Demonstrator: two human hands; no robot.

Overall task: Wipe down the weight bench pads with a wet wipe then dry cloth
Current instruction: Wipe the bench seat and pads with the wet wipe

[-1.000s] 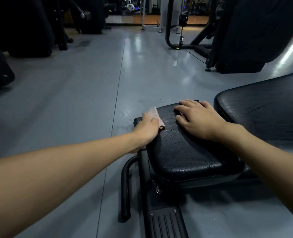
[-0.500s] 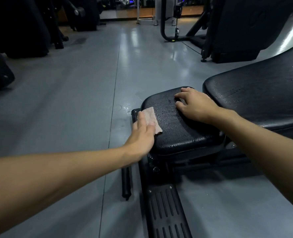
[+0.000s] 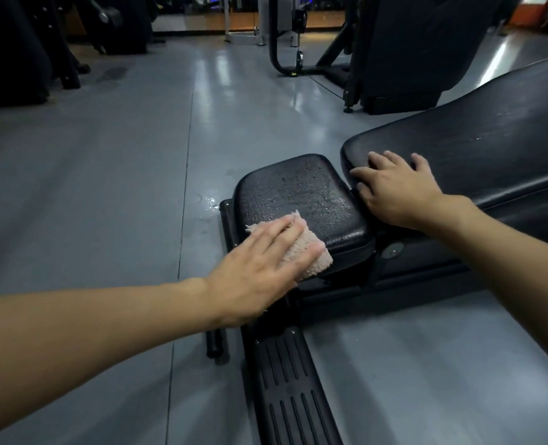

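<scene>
The bench's small black seat pad [image 3: 301, 194] lies in the middle of the view, its surface speckled with wet spots. A pale pink cloth [image 3: 308, 252] lies folded on the pad's near left corner. My left hand [image 3: 259, 268] presses flat on the cloth with straight fingers. The long black back pad [image 3: 478, 155] slopes up to the right. My right hand [image 3: 397, 191] rests on the near end of the back pad, fingers spread over its edge by the gap between the two pads.
The bench's black ribbed foot rail [image 3: 295, 390] runs toward me below the seat pad. A wet patch [image 3: 208, 203] shines on the grey floor left of the pad. Dark gym machines [image 3: 404, 49] stand at the back and at the far left.
My left hand has slid the cloth from the pad's left edge to its near corner and now lies flat. My right hand has left the seat pad for the back pad.
</scene>
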